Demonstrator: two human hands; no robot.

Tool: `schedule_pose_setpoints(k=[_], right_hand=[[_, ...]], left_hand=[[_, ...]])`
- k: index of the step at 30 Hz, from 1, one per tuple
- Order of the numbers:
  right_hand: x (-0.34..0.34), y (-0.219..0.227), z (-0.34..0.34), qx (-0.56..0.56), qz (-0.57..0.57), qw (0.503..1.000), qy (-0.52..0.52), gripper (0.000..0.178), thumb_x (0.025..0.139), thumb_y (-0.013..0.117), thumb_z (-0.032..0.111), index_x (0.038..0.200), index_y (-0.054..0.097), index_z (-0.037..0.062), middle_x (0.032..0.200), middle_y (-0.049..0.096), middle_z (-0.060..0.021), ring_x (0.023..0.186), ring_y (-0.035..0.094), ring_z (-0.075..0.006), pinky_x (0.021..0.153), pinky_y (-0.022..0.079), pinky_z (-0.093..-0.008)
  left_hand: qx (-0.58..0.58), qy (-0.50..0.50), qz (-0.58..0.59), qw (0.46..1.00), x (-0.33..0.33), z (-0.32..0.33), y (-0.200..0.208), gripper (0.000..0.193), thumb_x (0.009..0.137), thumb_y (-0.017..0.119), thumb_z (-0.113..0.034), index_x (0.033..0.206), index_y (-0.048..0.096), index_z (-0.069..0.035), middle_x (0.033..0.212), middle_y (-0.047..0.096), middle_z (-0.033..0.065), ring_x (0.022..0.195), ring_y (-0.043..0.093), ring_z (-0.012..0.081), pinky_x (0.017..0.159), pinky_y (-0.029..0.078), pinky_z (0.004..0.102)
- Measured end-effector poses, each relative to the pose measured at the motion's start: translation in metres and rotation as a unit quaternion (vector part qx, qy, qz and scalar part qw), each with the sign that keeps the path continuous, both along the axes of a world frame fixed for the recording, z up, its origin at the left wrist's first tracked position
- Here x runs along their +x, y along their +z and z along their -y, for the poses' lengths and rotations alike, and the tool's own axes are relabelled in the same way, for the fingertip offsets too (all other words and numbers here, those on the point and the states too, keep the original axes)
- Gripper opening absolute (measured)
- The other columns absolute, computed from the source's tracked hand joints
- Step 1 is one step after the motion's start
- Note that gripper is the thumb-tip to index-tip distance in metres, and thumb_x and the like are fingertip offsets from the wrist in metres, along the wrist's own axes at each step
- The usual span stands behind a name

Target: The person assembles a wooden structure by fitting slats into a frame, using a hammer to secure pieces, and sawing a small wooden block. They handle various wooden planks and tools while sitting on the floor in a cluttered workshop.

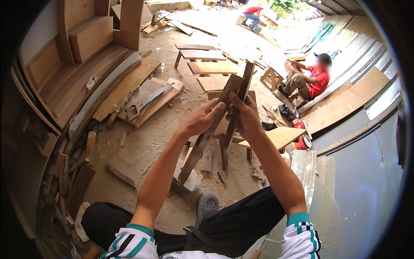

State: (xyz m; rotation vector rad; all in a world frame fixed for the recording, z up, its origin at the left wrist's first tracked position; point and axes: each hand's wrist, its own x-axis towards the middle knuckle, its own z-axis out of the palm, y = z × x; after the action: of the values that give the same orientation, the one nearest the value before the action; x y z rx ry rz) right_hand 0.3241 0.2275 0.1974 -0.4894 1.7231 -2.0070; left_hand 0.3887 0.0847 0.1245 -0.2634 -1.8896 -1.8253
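Note:
My left hand [204,117] is closed around a long dark brown wooden strip [199,151], which slants down toward the ground between my legs. My right hand [245,113] grips a second dark wooden strip [246,80], its thumb reaching over toward the first one. Both strips stand tilted side by side in front of me, with their upper ends close together. Palms and fingers hide part of the wood where they meet it. Beneath the hands lie pale wood offcuts [207,157], near my grey clog [208,203].
A handsaw [157,93] rests on boards to the left, beside a wooden cabinet [92,36]. Low bench-like pieces [213,67] stand ahead. At right are a small wooden table [276,140], red cans [302,141] and a seated person [318,82]. Another person [251,17] bends far off.

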Motion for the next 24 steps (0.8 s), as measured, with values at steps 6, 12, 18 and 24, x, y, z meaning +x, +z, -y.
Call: schedule_pose_setpoints(k=[6, 12, 18, 24], right_hand=[[0.007, -0.01, -0.011, 0.115, -0.073, 0.986, -0.097, 0.04, 0.091, 0.073, 0.031, 0.116, 0.055, 0.005, 0.095, 0.062, -0.0041, 0.078, 0.059, -0.012, 0.067, 0.049, -0.0282], [0.004, -0.058, -0.02, 0.165, -0.099, 0.973, -0.13, 0.04, 0.093, 0.069, 0.032, 0.116, 0.058, 0.0006, 0.103, 0.065, -0.0104, 0.092, 0.059, -0.0165, 0.081, 0.048, -0.0308], [0.016, -0.073, 0.007, 0.132, -0.122, 0.979, -0.093, 0.034, 0.092, 0.07, 0.024, 0.112, 0.06, -0.0021, 0.098, 0.067, -0.009, 0.089, 0.061, -0.0138, 0.078, 0.05, -0.0273], [0.005, -0.087, 0.007, 0.093, -0.118, 0.986, -0.068, 0.04, 0.09, 0.073, 0.018, 0.12, 0.057, -0.0033, 0.107, 0.066, -0.0099, 0.095, 0.062, -0.0143, 0.083, 0.051, -0.0275]], left_hand=[[0.2, -0.112, 0.13, 0.965, -0.012, -0.018, -0.027, 0.049, 0.104, 0.044, -0.047, 0.127, 0.059, -0.007, 0.102, 0.064, 0.0063, 0.069, 0.057, 0.0105, 0.057, 0.05, 0.0272], [0.35, -0.113, 0.197, 0.909, -0.021, -0.026, -0.05, 0.041, 0.103, 0.046, -0.044, 0.12, 0.058, -0.008, 0.094, 0.06, 0.004, 0.071, 0.056, 0.011, 0.06, 0.049, 0.028], [0.388, -0.096, 0.152, 0.904, -0.024, -0.032, -0.065, 0.034, 0.101, 0.049, -0.035, 0.119, 0.056, -0.007, 0.097, 0.061, 0.0056, 0.085, 0.059, 0.0131, 0.073, 0.05, 0.0279], [0.44, -0.123, 0.125, 0.881, -0.021, -0.025, -0.065, 0.03, 0.101, 0.05, -0.031, 0.116, 0.056, -0.006, 0.1, 0.063, 0.0062, 0.089, 0.061, 0.0134, 0.076, 0.053, 0.0302]])
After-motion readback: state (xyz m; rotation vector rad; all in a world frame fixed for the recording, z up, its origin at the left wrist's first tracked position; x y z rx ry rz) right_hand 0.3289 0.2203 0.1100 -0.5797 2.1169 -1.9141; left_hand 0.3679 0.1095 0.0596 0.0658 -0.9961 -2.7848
